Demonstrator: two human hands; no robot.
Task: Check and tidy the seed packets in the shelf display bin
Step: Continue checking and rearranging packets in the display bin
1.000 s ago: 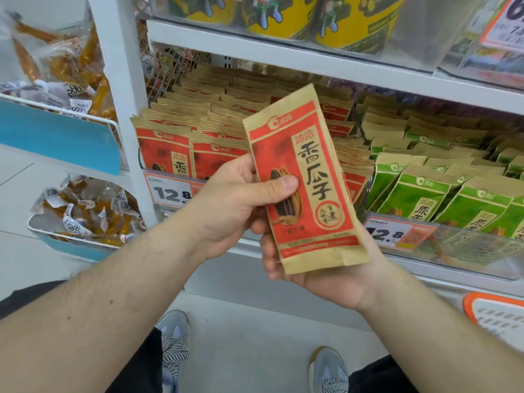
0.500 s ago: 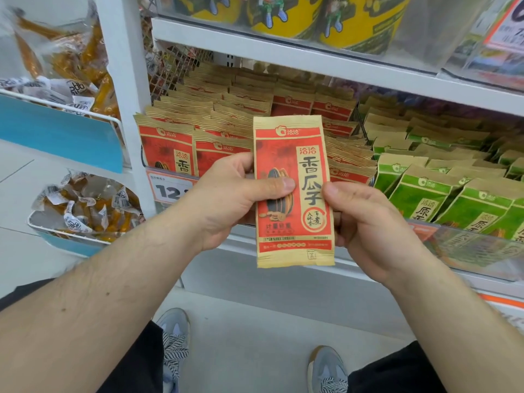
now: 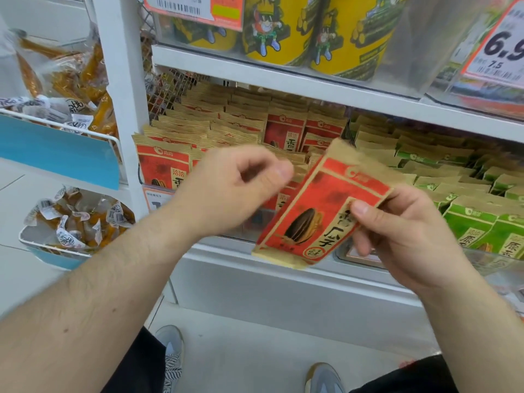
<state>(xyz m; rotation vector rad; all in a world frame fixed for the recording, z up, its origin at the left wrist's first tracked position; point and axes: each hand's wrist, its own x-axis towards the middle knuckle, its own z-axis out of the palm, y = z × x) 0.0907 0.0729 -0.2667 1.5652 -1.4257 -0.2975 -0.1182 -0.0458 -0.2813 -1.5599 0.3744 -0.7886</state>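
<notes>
Packets fill the middle of the frame: rows of red and tan seed packets [image 3: 226, 129] stand upright in the shelf display bin [image 3: 354, 255], with green packets [image 3: 465, 219] packed in rows to their right. In front of them, at the centre of the frame, the right hand [image 3: 402, 236] pinches a single red packet [image 3: 320, 211] by its right edge, thumb on the printed face and fingers curled behind it. The packet is tilted, its top leaning toward the upper right, and it hangs just in front of the bin's clear front wall, apart from the rows inside; it is slightly blurred. The left hand [image 3: 226, 191] is to the left of the packet, clear of it, with its fingers loosely curled and the thumb near the fingertips, holding nothing. A price tag [image 3: 154, 198] shows partly behind the left wrist on the bin's front. On the shelf above, at the top of the frame, stand yellow tubs [image 3: 297, 26] with a cartoon figure, and an orange price sign [image 3: 502, 41] sits at the upper right. At the left of the frame, a wire basket [image 3: 56, 129] with a blue front panel holds clear-wrapped orange snacks, and a lower basket [image 3: 54, 248] holds more of them. Two grey shoes [image 3: 170, 350] show on the pale floor at the bottom.
</notes>
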